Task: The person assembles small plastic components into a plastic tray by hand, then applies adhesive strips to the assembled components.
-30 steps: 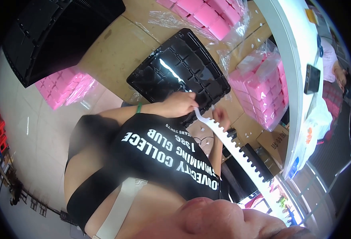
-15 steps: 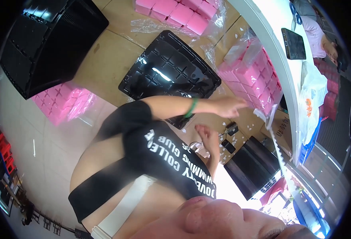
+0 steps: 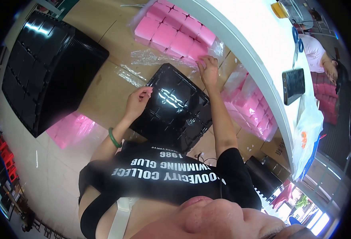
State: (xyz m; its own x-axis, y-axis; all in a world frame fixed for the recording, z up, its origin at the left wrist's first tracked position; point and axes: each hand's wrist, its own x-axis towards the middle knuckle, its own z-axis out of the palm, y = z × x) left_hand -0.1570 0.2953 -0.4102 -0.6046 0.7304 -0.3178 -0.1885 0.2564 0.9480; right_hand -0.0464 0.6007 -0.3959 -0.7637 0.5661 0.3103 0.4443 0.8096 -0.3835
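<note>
Looks like a picking-up step at the pink blocks (image 3: 177,41), beyond the black tray (image 3: 165,113). With right hand (image 3: 210,71) at their near edge, bent at the fingers; cannot tell whether gripping 1. With left hand (image 3: 137,102) at the tray's left edge, fingers curled; cannot tell whether holding anything. Seems to call next for a careful pinch on 1 block, clear of the plastic wrap (image 3: 153,57).
</note>
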